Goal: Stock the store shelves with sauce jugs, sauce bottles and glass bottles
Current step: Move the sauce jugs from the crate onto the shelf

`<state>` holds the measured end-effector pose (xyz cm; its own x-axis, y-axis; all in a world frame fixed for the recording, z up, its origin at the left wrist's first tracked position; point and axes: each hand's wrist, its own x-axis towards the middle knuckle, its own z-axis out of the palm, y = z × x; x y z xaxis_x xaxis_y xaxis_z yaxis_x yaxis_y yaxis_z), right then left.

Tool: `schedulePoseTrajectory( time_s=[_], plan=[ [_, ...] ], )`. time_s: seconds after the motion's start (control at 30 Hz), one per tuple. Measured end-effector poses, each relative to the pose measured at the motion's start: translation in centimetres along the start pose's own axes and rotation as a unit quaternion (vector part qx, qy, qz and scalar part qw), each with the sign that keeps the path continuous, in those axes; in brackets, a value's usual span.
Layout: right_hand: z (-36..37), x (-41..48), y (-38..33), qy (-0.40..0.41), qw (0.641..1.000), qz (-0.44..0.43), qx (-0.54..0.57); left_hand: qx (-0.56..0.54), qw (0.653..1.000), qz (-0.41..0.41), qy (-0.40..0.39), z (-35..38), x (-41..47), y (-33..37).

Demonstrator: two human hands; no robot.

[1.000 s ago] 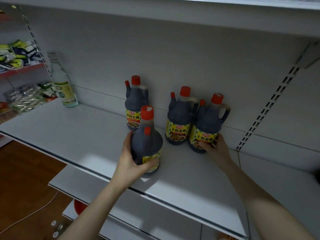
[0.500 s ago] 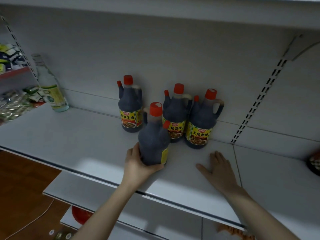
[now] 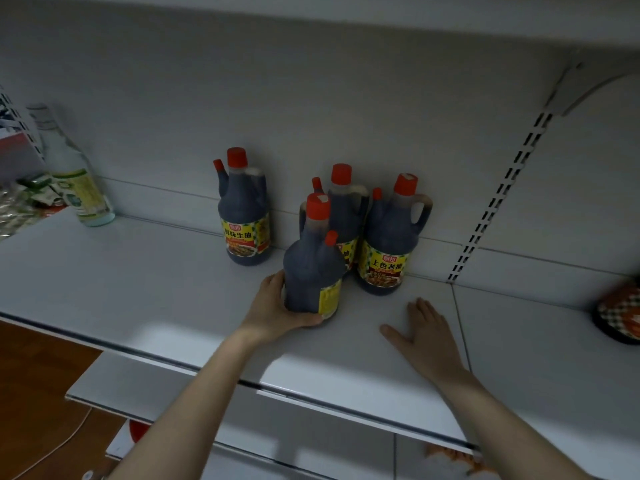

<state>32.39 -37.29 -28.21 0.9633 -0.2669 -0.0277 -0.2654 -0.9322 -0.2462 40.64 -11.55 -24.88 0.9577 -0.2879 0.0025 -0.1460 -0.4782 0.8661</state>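
Glossy plastic jugs; smooth matt shelf

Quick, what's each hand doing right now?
Left hand: grips the front sauce jug around its base.
Right hand: open, fingers straight, palm down on the shelf, holding nothing.

A single head-worn wide-angle view looks forward and down from close above the white shelf, facing its back panel, with floor showing below the shelf's front edge.
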Motion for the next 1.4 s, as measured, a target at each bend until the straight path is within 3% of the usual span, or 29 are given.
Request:
schedulePoseTrajectory(
  time_s=[0.1,0.23,0.3,0.37,0.43,0.53,0.6,0.8,0.87,1.0,1.27,1.4],
  plan=[
    [0.1,0.0,0.0,0.002,1.000,0.000,-0.007,0.027,0.997,0.008,0.067,0.5,-0.7,0.3],
    [0.1,0.0,0.0,0.002,1.000,0.000,0.001,-0.034,0.983,0.025,0.180,2.9,-1.0,2.0],
    [0.1,-0.1,0.0,0.001,1.000,-0.004,0.000,-0.081,0.976,0.022,0.200,3.6,-0.8,2.3],
    [0.1,0.0,0.2,-0.002,1.000,-0.007,0.002,-0.127,0.974,0.017,0.188,3.2,-0.9,2.7],
    [0.1,0.0,0.2,-0.001,1.000,-0.007,0.005,-0.138,0.984,0.014,0.110,2.0,-0.5,2.4],
    [0.2,0.0,0.2,0.000,1.000,-0.004,0.008,-0.092,0.995,0.015,-0.026,-0.6,0.2,1.7],
    [0.2,0.0,0.2,-0.001,1.000,-0.002,0.014,-0.060,0.997,0.008,-0.052,-1.8,0.3,1.8],
    [0.3,0.1,0.3,-0.002,1.000,-0.006,0.010,-0.140,0.983,-0.017,0.114,-1.3,-0.9,0.7],
    [0.3,0.1,0.3,0.003,1.000,-0.007,0.005,-0.124,0.982,0.011,0.144,-0.3,-1.8,0.5],
    [0.3,0.1,0.3,0.004,1.000,-0.008,0.006,-0.109,0.986,0.053,0.119,2.2,-2.6,2.0],
    [0.3,0.1,0.2,0.005,1.000,-0.004,0.005,-0.082,0.980,0.033,0.178,4.3,-1.3,1.6],
    [0.3,0.1,0.2,0.007,1.000,-0.004,0.005,-0.095,0.989,0.045,0.101,2.4,-1.6,1.2]
  ],
)
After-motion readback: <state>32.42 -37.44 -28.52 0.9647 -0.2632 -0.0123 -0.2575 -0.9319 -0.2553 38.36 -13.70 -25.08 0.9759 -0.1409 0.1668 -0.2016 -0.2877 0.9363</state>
